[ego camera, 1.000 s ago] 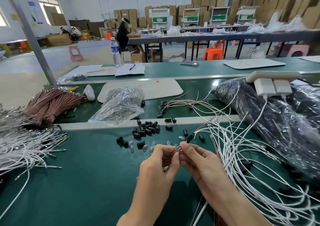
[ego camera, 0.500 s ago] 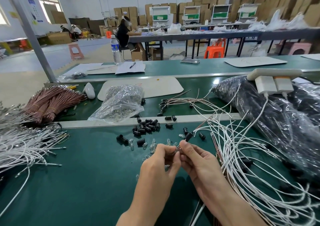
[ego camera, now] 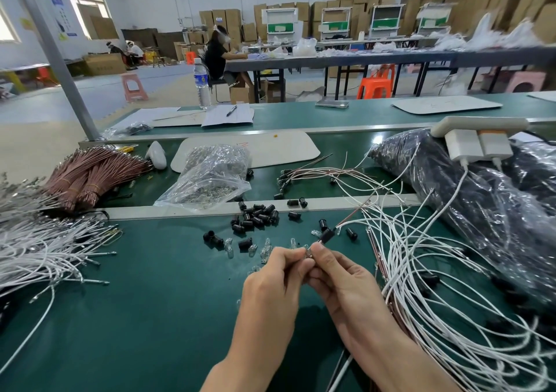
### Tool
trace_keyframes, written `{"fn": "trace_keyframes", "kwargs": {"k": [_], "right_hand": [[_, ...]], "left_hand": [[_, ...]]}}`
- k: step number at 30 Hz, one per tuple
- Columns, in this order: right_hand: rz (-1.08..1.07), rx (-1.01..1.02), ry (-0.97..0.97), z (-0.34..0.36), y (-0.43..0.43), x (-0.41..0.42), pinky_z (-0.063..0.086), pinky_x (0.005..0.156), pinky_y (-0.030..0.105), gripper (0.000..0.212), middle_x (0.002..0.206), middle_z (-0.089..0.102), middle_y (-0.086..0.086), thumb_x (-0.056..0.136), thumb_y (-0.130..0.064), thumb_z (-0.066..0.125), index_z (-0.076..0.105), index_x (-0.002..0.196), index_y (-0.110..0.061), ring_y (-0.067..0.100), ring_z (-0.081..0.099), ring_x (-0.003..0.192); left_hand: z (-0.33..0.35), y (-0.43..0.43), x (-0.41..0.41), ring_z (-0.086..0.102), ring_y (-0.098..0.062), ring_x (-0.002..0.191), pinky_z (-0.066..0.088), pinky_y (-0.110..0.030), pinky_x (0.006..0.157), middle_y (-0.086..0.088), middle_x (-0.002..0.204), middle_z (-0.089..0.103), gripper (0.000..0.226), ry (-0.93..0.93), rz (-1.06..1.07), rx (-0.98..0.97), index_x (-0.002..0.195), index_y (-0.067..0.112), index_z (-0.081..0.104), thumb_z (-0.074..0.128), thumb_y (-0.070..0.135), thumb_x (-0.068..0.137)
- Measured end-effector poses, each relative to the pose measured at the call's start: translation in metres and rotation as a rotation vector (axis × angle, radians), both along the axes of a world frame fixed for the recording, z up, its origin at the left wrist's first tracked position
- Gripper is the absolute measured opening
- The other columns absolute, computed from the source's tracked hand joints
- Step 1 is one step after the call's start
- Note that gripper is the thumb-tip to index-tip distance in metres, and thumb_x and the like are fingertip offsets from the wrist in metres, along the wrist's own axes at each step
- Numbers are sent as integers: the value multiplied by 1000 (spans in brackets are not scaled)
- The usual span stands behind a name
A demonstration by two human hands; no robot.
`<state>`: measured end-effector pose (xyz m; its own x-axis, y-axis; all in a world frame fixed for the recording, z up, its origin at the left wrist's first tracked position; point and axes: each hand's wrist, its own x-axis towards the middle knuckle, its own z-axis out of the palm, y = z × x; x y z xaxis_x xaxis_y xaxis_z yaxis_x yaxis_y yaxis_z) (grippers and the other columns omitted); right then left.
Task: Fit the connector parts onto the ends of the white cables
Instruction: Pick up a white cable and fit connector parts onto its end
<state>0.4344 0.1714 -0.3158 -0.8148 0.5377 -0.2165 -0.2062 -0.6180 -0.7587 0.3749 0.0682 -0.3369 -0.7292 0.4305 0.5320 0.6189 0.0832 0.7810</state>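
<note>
Both hands are up over the green desk (ego camera: 150, 316), close in front of the person, fingertips almost meeting. The right hand (ego camera: 349, 283) has its thumb and forefinger closed tight on the near end of a black connector part (ego camera: 326, 235), which pokes out past the fingers (ego camera: 323, 251) and tilts away to the right. A thin cable (ego camera: 352, 221) leaves the far end of that part and runs up toward the tangle on the right. The left hand (ego camera: 270, 286) is curled too, its fingers (ego camera: 296, 256) pinching a small shiny piece (ego camera: 308, 253) right up against the right fingertips. I cannot tell what that piece is, nor whether it is already seated in the black part.

Just beyond the hands, loose clear bulbs (ego camera: 264, 247) are scattered on the desk, and farther back a heap of black connector parts (ego camera: 258, 215) sits against the metal strip (ego camera: 180, 211) that crosses the desk. To the right, a big loose sprawl of white cables (ego camera: 421, 271) lies beside the right wrist, some with black parts already on their ends. Another mass of white cables with bare metal tips (ego camera: 39, 250) is spread at the left edge, well apart from the hands. Behind it are tied bundles of brown wire (ego camera: 90, 178), and a clear plastic bag (ego camera: 210, 178) rests near the middle. A large dark bag (ego camera: 481, 211) fills the right side, with two white plugs (ego camera: 478, 148) above it.
</note>
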Motion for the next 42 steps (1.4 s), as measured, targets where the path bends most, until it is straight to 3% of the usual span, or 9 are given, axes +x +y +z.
{"fn": "trace_keyframes", "kwargs": {"k": [5, 10, 14, 23, 27, 31, 36, 39, 42], "right_hand": [[5, -28, 11, 0, -2, 1, 53, 53, 15, 9, 63, 66, 4, 69, -21, 78, 79, 66, -12, 6, 62, 53], [25, -82, 23, 0, 0, 1, 56, 56, 17, 12, 68, 68, 5, 67, -21, 80, 79, 72, -10, 8, 63, 57], [92, -36, 19, 0, 4, 0, 56, 60, 18, 14, 71, 69, 6, 71, -22, 80, 79, 76, -9, 8, 65, 61], [171, 81, -11, 2, 5, 2, 57, 64, 20, 25, 72, 69, 6, 71, -31, 80, 79, 81, -8, 9, 64, 62], [134, 51, -10, 3, 6, 3, 56, 60, 18, 18, 69, 67, 5, 69, -28, 80, 79, 74, -11, 8, 62, 60], [60, -63, 44, 2, 4, 1, 55, 58, 16, 13, 68, 67, 4, 65, -23, 82, 78, 71, -12, 6, 62, 58], [42, 16, 82, -2, 0, -2, 54, 61, 16, 15, 69, 67, 5, 65, -26, 83, 75, 65, -14, 8, 64, 62], [82, 64, 93, -2, 0, -2, 57, 75, 23, 19, 82, 73, 13, 68, -27, 82, 79, 76, -9, 17, 70, 77], [139, 61, 83, 0, 2, -2, 57, 74, 23, 27, 87, 73, 12, 69, -30, 83, 80, 85, -9, 16, 69, 78]], "left_hand": [[0, -2, 0, 71, -5, 79, 58, -29, 69, 24, 88, 72, 9, -18, -10, -2, 100, 39, 63, 62, 39, 90], [4, -4, 1, 69, 0, 83, 56, -26, 71, 21, 90, 70, 11, 117, 7, -65, 102, 34, 64, 60, 41, 95], [7, -4, -1, 67, 3, 79, 56, -25, 68, 19, 85, 69, 24, 168, 51, -93, 105, 27, 65, 54, 46, 96], [6, -6, 1, 66, 2, 73, 54, -25, 63, 19, 81, 69, 18, 193, 87, -78, 105, 27, 62, 56, 43, 99], [5, -5, 1, 66, 5, 76, 53, -19, 65, 20, 88, 70, 9, 201, 73, -83, 108, 36, 59, 58, 40, 100], [10, -4, 1, 68, 6, 83, 48, -6, 70, 30, 97, 68, 26, 138, 0, -35, 107, 54, 56, 61, 31, 94], [7, -5, -2, 69, -2, 78, 50, -11, 66, 23, 89, 70, 13, 94, 12, 8, 101, 41, 61, 65, 33, 92], [5, -5, -3, 66, -6, 75, 51, -16, 63, 20, 85, 69, 10, 85, 59, -10, 94, 36, 62, 70, 31, 90], [4, -5, -4, 65, -8, 74, 52, -23, 62, 17, 82, 69, 17, 55, 83, -15, 90, 33, 62, 76, 22, 88]]}}
